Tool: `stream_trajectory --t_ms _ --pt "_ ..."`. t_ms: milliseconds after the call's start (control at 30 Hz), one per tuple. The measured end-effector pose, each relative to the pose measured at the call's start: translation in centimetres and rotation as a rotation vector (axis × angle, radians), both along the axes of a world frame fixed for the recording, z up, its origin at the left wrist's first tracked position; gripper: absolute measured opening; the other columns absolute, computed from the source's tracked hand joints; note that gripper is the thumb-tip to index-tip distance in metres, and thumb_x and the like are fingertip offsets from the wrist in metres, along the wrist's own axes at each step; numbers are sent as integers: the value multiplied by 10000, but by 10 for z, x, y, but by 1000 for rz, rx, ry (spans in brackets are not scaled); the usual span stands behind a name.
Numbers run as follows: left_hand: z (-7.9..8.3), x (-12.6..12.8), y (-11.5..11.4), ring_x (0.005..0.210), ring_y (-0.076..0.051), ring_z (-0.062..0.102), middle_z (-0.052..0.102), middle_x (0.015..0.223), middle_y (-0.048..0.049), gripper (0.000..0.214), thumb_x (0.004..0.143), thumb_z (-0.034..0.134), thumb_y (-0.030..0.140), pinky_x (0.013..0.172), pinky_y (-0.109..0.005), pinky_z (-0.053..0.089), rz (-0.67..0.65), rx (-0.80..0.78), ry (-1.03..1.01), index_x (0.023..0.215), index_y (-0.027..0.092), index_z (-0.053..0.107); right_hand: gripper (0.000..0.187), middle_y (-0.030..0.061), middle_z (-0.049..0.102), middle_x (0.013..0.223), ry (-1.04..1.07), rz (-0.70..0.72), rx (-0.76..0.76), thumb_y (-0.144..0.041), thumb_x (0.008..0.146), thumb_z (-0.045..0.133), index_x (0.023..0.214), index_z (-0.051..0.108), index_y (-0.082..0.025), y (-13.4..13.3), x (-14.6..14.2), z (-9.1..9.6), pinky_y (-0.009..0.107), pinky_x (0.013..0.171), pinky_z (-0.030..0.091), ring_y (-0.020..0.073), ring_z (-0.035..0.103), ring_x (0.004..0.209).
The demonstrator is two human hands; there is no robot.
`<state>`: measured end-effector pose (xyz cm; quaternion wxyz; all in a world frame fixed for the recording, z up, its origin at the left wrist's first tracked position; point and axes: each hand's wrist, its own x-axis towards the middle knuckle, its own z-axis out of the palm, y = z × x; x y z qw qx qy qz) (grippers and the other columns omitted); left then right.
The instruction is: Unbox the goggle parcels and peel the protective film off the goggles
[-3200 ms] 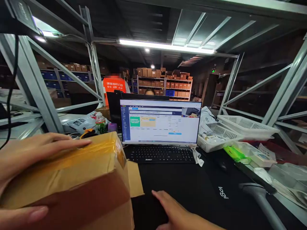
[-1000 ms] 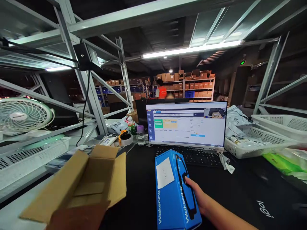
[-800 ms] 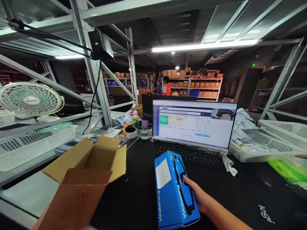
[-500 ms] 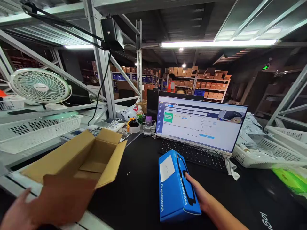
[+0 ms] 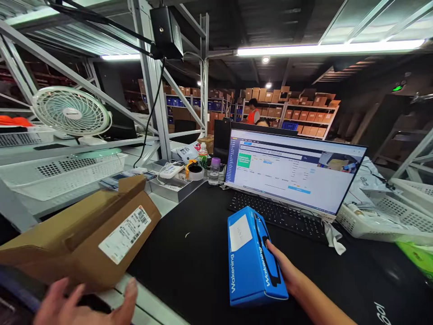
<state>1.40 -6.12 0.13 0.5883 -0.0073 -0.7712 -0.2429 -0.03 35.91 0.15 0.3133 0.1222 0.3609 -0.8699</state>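
My right hand (image 5: 284,268) grips the right side of a blue box (image 5: 245,271) marked "Wakening", with a white paper label (image 5: 240,233) on its top. The box is tilted over the black desk mat (image 5: 182,266), below the keyboard. At lower left, my left hand (image 5: 89,302) is open with its fingers apart, slightly blurred, just below a brown cardboard carton (image 5: 91,239). The carton's flaps stand open and it leans to the left; a printed shipping label (image 5: 125,234) faces up on its side. Whether my left fingers touch the carton I cannot tell.
A monitor (image 5: 291,171) and a black keyboard (image 5: 280,219) stand behind the blue box. White baskets flank the desk, one basket (image 5: 368,221) at right. A grey tray (image 5: 176,187) holds a tape roll (image 5: 195,171). A fan (image 5: 72,112) stands at left; a person (image 5: 252,113) is far back.
The carton has turned and tipped left, so its labelled side now shows. My left hand has come away from the flap and moved right. My right hand still holds the blue box.
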Motion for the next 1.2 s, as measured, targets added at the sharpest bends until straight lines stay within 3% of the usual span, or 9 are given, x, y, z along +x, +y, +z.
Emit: stream_trajectory --t_ms 67,133,233,400,500,600,833,933,1200 --pt "-1 -6 28 1088 -413 582 565 1129 -143 465 695 795 357 915 -617 488 -62 -175 81 1028 216 503 690 203 747 1119 16 -5 4 -609 844 691 1229 652 -37 -2 1 1 480 1103 429 332 702 1090" --pt "7 -14 68 972 -306 632 596 1088 -110 356 824 675 363 844 -488 542 -313 -172 -112 1108 227 509 694 201 752 1106 34 -5 16 -605 834 704 1226 651 -34 -5 3 3 476 1091 442 330 709 1074" --pt "32 -27 135 888 -231 644 589 1135 -87 692 791 689 550 760 -381 569 -679 -146 -559 1326 232 387 734 199 743 1138 68 -13 30 -610 822 712 1273 622 -39 -11 6 7 471 1084 451 326 702 1092" --pt "65 -45 198 1037 -311 609 519 1237 -117 585 826 577 617 800 -442 517 -627 -80 -860 1224 209 449 743 183 735 1171 114 -63 65 -605 817 716 1308 608 -57 -19 10 12 447 1083 459 310 687 1127" --pt "68 -50 199 893 -255 633 549 1099 -71 262 931 418 472 743 -407 502 -643 -57 -857 942 228 514 742 170 734 1182 150 -49 58 -607 797 734 1291 627 -63 -20 9 12 422 1097 448 299 667 1164" --pt "65 -51 192 858 -200 639 551 1124 -57 296 954 365 439 716 -344 519 -709 -47 -877 806 230 513 757 177 741 1157 169 -21 46 -618 772 750 1261 644 -51 -18 8 11 407 1107 434 294 667 1162" --pt "60 -47 193 1057 -278 642 466 1341 -120 647 786 614 618 730 -377 573 -682 19 -912 1270 225 436 818 188 724 1190 139 -31 45 -615 750 772 1334 592 -70 -17 10 13 439 1085 455 309 688 1119" --pt "58 -47 195 1051 -273 649 474 1361 -139 463 864 508 485 732 -377 568 -690 32 -879 1229 201 511 818 199 716 1205 139 -25 23 -616 747 775 1313 601 -52 -17 12 13 431 1089 454 308 676 1145" --pt "57 -62 156 569 -204 609 621 634 -27 381 883 425 496 507 -306 472 -606 89 -678 692 214 596 751 190 752 1119 87 -15 57 -656 785 719 1208 665 -38 -14 7 2 418 1065 483 303 699 1105"
